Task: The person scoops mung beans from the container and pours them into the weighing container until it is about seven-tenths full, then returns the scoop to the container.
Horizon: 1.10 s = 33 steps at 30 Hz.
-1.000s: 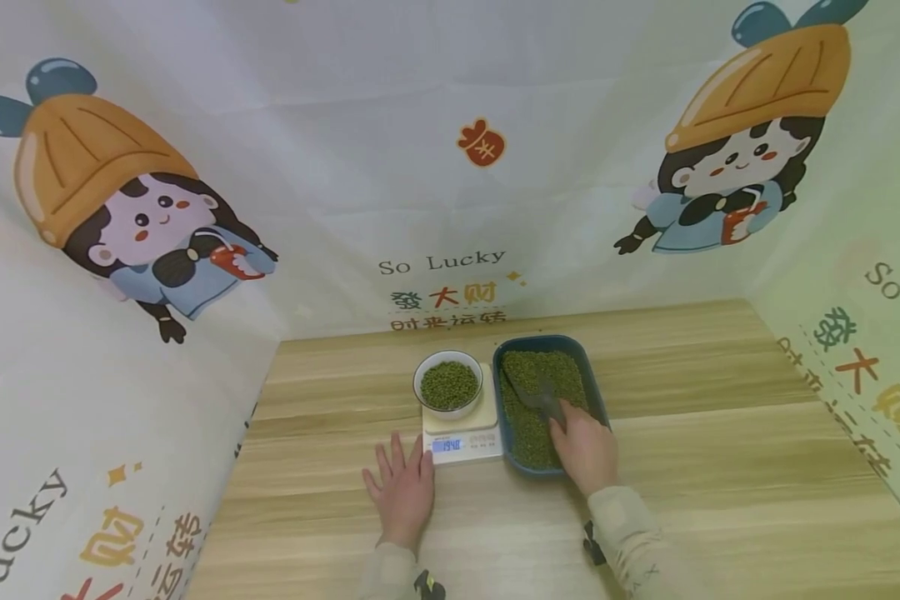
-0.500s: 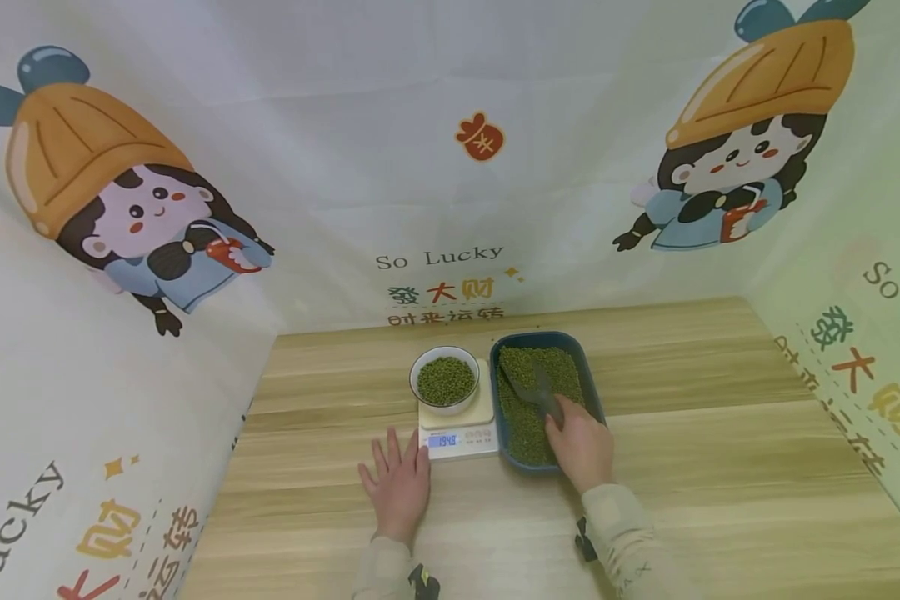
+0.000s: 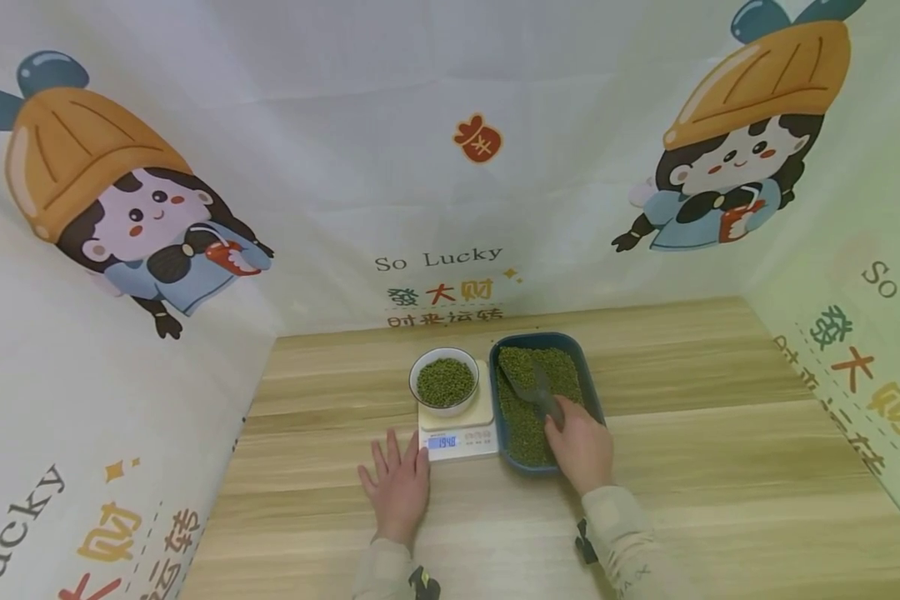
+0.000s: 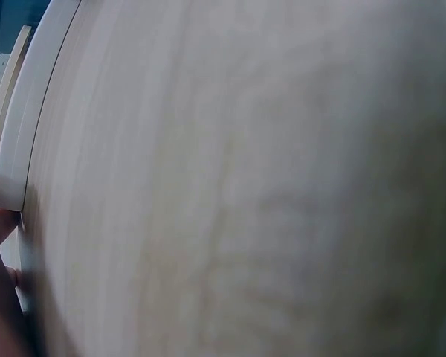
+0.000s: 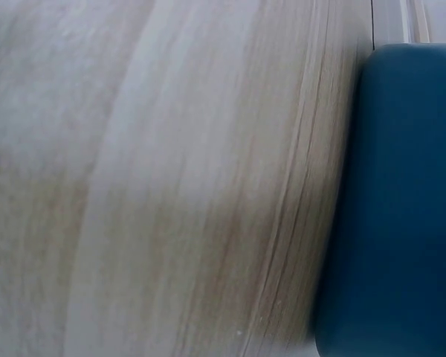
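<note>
My right hand [image 3: 581, 446] grips the handle of a grey scoop [image 3: 543, 398], whose blade lies among small green beans, like mung beans [image 3: 528, 433], in a deep blue tray [image 3: 596, 392]. My left hand [image 3: 400, 492] lies with fingers spread on the table, its forefinger right at the near left corner of a white kitchen scale [image 3: 465, 443]. On the scale's platform stands a white bowl [image 3: 450, 407] with a dark rim, holding more green beans [image 3: 445, 382]. The lit display reads about 194.8. In the left wrist view, fingers [image 4: 4, 223] touch the scale's edge.
The tray stands close along the scale's right side; its blue outer wall [image 5: 401, 201] fills the right of the right wrist view. A wood-grain table [image 3: 720, 450] carries everything. Printed white cloth [image 3: 330, 208] walls it at the back and both sides. A few stray beans lie behind the tray.
The head view has shifted slightly. Both hands, the scoop, the bowl and the scale's reading stay practically as they were.
</note>
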{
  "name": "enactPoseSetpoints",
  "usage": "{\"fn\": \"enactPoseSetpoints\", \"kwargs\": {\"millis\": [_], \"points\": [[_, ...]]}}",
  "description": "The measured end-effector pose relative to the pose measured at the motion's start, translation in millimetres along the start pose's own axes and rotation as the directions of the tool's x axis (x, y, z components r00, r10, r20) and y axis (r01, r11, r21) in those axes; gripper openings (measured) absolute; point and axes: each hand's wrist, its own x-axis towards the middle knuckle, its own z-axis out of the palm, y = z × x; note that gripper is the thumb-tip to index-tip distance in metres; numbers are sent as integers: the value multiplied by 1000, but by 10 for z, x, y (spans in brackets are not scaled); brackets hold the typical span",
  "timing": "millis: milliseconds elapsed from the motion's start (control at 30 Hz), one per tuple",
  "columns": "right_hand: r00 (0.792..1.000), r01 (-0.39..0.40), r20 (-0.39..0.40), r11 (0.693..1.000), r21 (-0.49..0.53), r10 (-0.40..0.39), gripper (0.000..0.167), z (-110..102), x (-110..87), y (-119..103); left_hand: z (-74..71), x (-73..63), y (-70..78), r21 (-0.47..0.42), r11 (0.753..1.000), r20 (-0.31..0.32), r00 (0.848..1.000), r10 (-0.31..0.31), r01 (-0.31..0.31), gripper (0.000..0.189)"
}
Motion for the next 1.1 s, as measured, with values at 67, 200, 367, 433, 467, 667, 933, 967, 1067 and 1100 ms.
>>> {"fn": "enactPoseSetpoints", "kwargs": {"millis": [67, 200, 367, 433, 467, 667, 933, 967, 1067, 1100], "points": [[1000, -3, 2, 1000, -3, 3, 35, 1, 0, 0, -3, 2, -2, -3, 1000, -1, 1000, 2, -2, 50], [1000, -9, 2, 1000, 0, 9, 36, 5, 4, 1, -5, 5, -5, -7, 1000, -5, 1000, 4, -5, 50], [1000, -20, 0, 1000, 10, 20, 36, 4, 9, -1, -24, 6, 9, -8, 1000, -16, 1000, 9, -9, 49], [1000, -21, -1, 1000, 11, 21, 36, 3, 6, 0, -27, 2, 13, -12, 1000, -13, 1000, 6, -6, 48], [1000, -21, 0, 1000, 11, 21, 36, 2, 3, 2, -27, 2, 13, -11, 1000, -11, 1000, 7, -7, 48], [1000, -22, 10, 1000, 14, 22, 37, -8, -10, 4, -24, -10, 13, -10, 1000, -13, 1000, 5, -6, 48], [1000, -19, 8, 1000, 18, 19, 37, -10, -11, 3, -15, -17, 5, -10, 1000, -11, 1000, 1, -1, 49], [1000, -17, 4, 1000, 20, 17, 37, -8, -12, 5, -14, -17, 4, -9, 1000, -11, 1000, -1, 1, 49], [1000, -11, -10, 999, 31, 11, 36, -1, -16, 11, -13, -17, -2, -9, 1000, -5, 1000, 0, -1, 49], [1000, -9, -16, 999, 35, 10, 35, 2, -18, 13, -14, -17, -3, -9, 1000, -2, 1000, 1, -1, 49]]}}
